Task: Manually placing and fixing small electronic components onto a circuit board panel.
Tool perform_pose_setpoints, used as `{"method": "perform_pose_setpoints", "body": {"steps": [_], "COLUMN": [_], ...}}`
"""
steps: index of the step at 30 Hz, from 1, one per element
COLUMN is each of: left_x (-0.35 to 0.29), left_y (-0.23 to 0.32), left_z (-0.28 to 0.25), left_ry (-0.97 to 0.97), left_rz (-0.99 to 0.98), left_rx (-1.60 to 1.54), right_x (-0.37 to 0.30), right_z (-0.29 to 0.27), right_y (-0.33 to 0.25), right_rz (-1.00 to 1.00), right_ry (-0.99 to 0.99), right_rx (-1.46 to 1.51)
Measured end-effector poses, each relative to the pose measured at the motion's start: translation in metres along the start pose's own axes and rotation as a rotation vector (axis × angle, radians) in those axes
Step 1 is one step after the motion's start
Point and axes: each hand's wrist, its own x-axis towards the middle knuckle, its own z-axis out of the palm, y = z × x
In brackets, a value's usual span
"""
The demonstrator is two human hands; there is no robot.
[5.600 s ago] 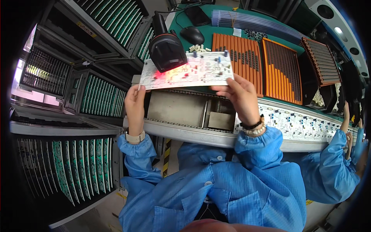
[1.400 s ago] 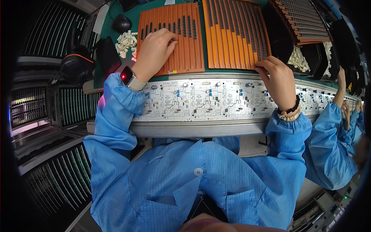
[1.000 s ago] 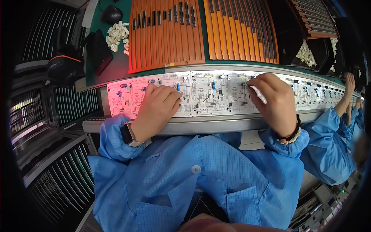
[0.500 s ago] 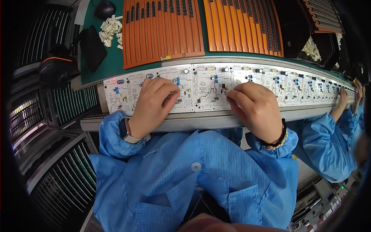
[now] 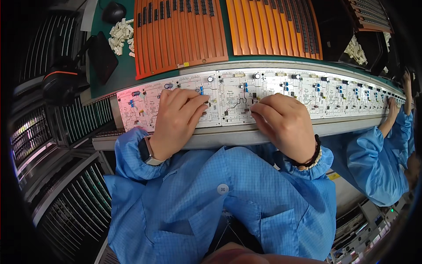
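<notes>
Blue smock (image 5: pixel 193 198) shows fine grid lines, a pale button (image 5: pixel 223 189) and gathered cuffs (image 5: pixel 325 162). Left wrist (image 5: pixel 159 148) carries a dark-faced watch (image 5: pixel 144 149); right wrist (image 5: pixel 307 152), a black band (image 5: pixel 317 149) and pale beaded bracelet (image 5: pixel 316 163).

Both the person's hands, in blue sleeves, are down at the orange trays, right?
Not quite: it isn't the orange trays. The head view shows the left hand and right hand, in blue sleeves, down at the white circuit boards; the trays lie beyond them.

Boards (image 5: pixel 233 93) brightly lit, reddish at left; fisheye rim dark, bent
</notes>
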Motion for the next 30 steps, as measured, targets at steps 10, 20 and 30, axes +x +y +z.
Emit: {"method": "perform_pose_setpoints", "body": {"steps": [10,20,30], "left_x": [0.010,0.015,0.018], "left_y": [-0.002,-0.005,-0.005], "left_z": [0.007,0.011,0.013], "left_ry": [-0.020,-0.040,-0.048], "left_rz": [-0.040,-0.037,-0.044], "left_rx": [-0.030,-0.083,-0.120], "right_x": [-0.004,-0.006,-0.006], "right_z": [0.005,0.008,0.011], "right_y": [0.000,0.000,-0.001], "right_rz": [0.006,0.010,0.005], "right_ry": [-0.010,-0.011,-0.028], "right_rx": [0.057,0.092,0.101]}}
